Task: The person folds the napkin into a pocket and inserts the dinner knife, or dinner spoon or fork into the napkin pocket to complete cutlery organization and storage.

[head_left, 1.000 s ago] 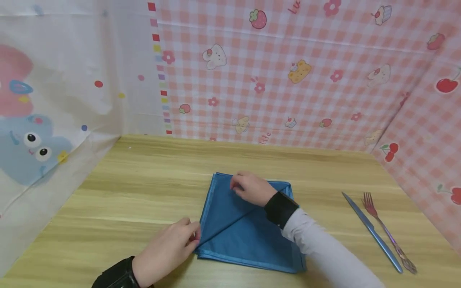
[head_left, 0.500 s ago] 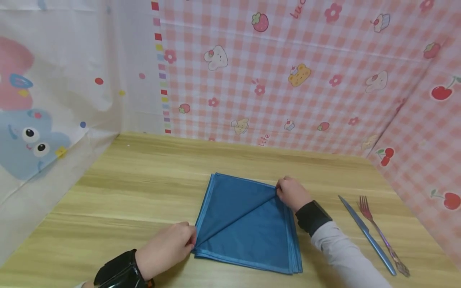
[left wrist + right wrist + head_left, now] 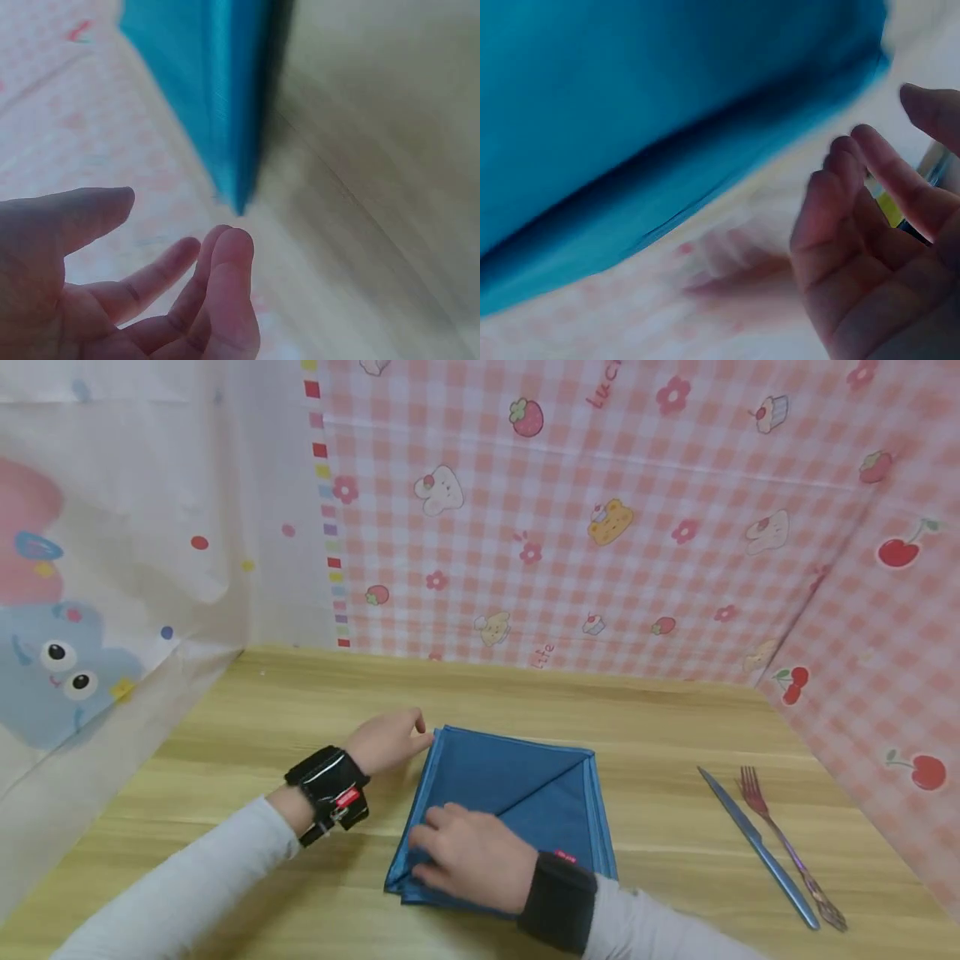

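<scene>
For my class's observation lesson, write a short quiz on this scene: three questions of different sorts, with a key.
1. Short answer: Which is nearer the far left corner of the folded, squarish blue fabric cloth, the left hand or the right hand?
2. True or false: The slim blue metal knife lies between the cloth and the reddish-purple metal fork.
3. Fill in: In the head view, the slanting fold on top of the cloth runs up to its far ____ corner.

Key: 1. The left hand. 2. True. 3. Right.
</scene>
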`<move>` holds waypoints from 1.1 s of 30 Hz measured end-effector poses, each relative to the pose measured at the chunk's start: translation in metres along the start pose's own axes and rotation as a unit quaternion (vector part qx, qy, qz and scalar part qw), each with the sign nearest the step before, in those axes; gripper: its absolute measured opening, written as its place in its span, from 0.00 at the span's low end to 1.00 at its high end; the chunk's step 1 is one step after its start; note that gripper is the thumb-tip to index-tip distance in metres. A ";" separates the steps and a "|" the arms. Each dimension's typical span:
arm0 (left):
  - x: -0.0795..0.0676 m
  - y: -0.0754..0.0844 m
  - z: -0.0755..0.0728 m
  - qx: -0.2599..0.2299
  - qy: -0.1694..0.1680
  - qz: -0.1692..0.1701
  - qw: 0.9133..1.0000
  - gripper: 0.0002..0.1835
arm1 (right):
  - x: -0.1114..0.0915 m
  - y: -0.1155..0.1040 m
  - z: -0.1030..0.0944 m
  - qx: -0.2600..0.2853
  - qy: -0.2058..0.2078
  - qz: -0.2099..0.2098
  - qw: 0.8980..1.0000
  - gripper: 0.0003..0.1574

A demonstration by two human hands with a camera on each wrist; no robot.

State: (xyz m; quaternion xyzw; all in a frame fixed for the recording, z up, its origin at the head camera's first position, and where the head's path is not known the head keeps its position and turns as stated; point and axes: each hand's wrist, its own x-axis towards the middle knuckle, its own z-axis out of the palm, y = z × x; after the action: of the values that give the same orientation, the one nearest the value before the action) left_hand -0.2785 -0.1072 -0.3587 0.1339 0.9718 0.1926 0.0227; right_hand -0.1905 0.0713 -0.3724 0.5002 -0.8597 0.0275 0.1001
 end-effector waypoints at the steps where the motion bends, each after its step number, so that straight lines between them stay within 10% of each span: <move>1: 0.010 0.000 0.003 0.009 0.004 0.002 1.000 0.16 | 0.003 -0.011 0.003 -0.016 0.006 -0.025 1.000 0.12; 12: 0.061 0.000 0.035 0.013 -0.003 -0.030 0.999 0.23 | 0.017 -0.050 0.027 -0.099 0.012 -0.034 0.994 0.08; 18: 0.120 -0.056 0.092 -0.005 0.031 0.027 0.999 0.20 | 0.019 -0.051 0.031 -0.177 0.091 -0.019 0.980 0.07; 21: 0.120 -0.059 0.091 -0.022 0.029 0.040 0.999 0.22 | 0.021 -0.051 0.029 -0.187 0.092 -0.011 0.978 0.07; 26: 0.075 -0.015 0.038 -0.071 -0.045 -0.027 0.996 0.22 | 0.023 -0.052 0.029 -0.154 0.048 -0.038 0.986 0.01; 33: 0.045 0.009 0.010 -0.093 -0.031 -0.027 0.995 0.24 | 0.023 -0.051 0.029 -0.156 0.003 -0.065 0.986 0.10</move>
State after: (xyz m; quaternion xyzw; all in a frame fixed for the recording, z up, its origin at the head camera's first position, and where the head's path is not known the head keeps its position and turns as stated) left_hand -0.3186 -0.0836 -0.3641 0.1107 0.9518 0.2771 0.0704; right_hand -0.1619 0.0219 -0.3986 0.5329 -0.8189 -0.1118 0.1813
